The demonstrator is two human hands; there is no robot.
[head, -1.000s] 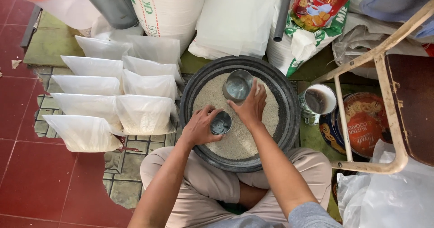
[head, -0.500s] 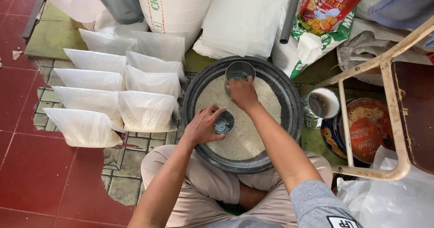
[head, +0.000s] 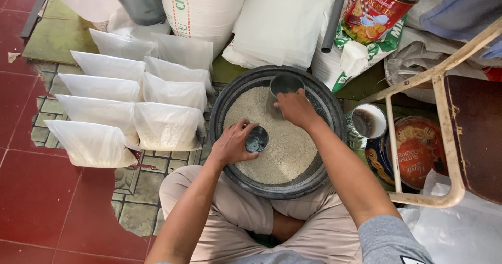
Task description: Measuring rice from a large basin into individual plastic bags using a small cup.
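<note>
Closest in, the left hand (head: pixel 231 144) wraps a small metal cup (head: pixel 257 139) pressed into the rice (head: pixel 282 143) of the wide dark basin (head: pixel 225 107), while just beyond it the right hand (head: pixel 295 108) clasps a taller metal can (head: pixel 281 88) tilted at the far side of the grain. Off to the left of both grips, filled clear bags (head: pixel 164 125) lie in rows, so plenty looks portioned already, yet much rice remains. Farther back stands a big white sack (head: pixel 204 7).
</note>
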